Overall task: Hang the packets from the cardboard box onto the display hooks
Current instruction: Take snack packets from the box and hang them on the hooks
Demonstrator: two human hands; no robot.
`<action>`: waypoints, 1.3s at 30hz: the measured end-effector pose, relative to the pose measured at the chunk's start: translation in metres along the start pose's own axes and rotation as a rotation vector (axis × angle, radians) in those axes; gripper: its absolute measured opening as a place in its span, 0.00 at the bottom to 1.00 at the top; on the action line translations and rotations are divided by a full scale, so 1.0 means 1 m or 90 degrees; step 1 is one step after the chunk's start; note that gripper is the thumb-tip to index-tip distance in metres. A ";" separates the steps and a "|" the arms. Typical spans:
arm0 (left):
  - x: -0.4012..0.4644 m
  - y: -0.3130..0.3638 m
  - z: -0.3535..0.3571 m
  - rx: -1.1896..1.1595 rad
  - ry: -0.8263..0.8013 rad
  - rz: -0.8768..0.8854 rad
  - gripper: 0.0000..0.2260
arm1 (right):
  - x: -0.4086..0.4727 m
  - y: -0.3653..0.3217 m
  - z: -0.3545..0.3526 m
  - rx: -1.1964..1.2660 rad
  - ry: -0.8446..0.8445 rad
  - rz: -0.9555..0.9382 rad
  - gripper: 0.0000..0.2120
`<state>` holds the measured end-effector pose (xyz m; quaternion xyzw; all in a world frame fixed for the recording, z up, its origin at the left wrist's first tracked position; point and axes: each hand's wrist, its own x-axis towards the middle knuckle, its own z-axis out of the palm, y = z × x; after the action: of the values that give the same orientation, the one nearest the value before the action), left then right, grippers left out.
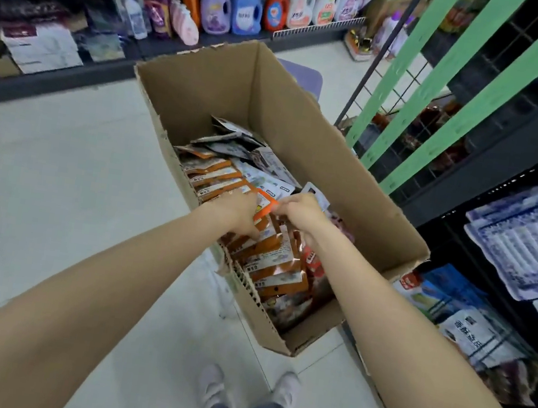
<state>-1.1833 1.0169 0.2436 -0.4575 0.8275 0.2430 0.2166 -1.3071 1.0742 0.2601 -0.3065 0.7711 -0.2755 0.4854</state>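
An open cardboard box [307,119] stands on the floor in front of me, filled with several orange and white packets [272,266]. Both my arms reach down into it. My left hand [237,208] and my right hand [302,212] meet over the middle of the box and together hold one orange packet [264,207] by its top edge. Further packets with grey and white prints [259,164] lie at the far end of the box. The wire display rack [410,95] with green strips stands to the right of the box.
Dark shelves with detergent bottles [246,10] run along the far left. A shelf with bagged goods [528,240] stands at the right, close to the box. Pale floor tiles [55,191] spread to the left. My feet [248,391] are below the box.
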 end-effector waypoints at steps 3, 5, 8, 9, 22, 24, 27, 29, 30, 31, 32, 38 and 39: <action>-0.005 0.009 -0.003 0.031 0.098 0.044 0.09 | -0.011 -0.008 -0.018 0.057 0.018 -0.014 0.04; -0.012 0.018 -0.014 0.056 0.171 0.068 0.03 | -0.017 -0.009 -0.031 0.044 0.076 -0.035 0.03; -0.025 0.032 -0.039 0.020 0.253 0.127 0.05 | -0.029 -0.008 -0.056 -0.004 0.181 -0.123 0.05; -0.030 0.037 -0.050 -0.008 0.277 0.153 0.06 | -0.037 -0.009 -0.066 -0.008 0.194 -0.161 0.11; -0.111 0.219 -0.124 -0.357 0.420 0.448 0.09 | -0.183 0.025 -0.224 0.163 0.395 -0.379 0.08; -0.127 0.272 -0.121 -0.342 0.398 0.532 0.07 | -0.217 0.045 -0.262 0.183 0.446 -0.390 0.08; -0.160 0.358 -0.113 -0.351 0.386 0.642 0.03 | -0.276 0.080 -0.319 0.215 0.538 -0.409 0.09; -0.185 0.419 -0.102 -0.367 0.358 0.708 0.05 | -0.318 0.107 -0.356 0.189 0.602 -0.434 0.06; -0.196 0.449 -0.094 -0.371 0.337 0.742 0.06 | -0.339 0.121 -0.374 0.167 0.631 -0.442 0.05; -0.209 0.478 -0.086 -0.373 0.320 0.773 0.07 | -0.359 0.136 -0.392 0.153 0.659 -0.444 0.05; -0.221 0.505 -0.077 -0.377 0.313 0.797 0.07 | -0.379 0.151 -0.408 0.152 0.684 -0.445 0.06; -0.284 0.648 -0.027 -0.457 0.250 0.806 0.01 | -0.471 0.225 -0.481 0.145 0.838 -0.427 0.02; -0.293 0.666 -0.021 -0.466 0.226 0.796 0.03 | -0.480 0.235 -0.492 0.148 0.859 -0.419 0.02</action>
<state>-1.6178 1.5040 0.5666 0.0234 0.8220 0.5036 -0.2650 -1.6429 1.6474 0.5539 -0.2326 0.7356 -0.6131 -0.1699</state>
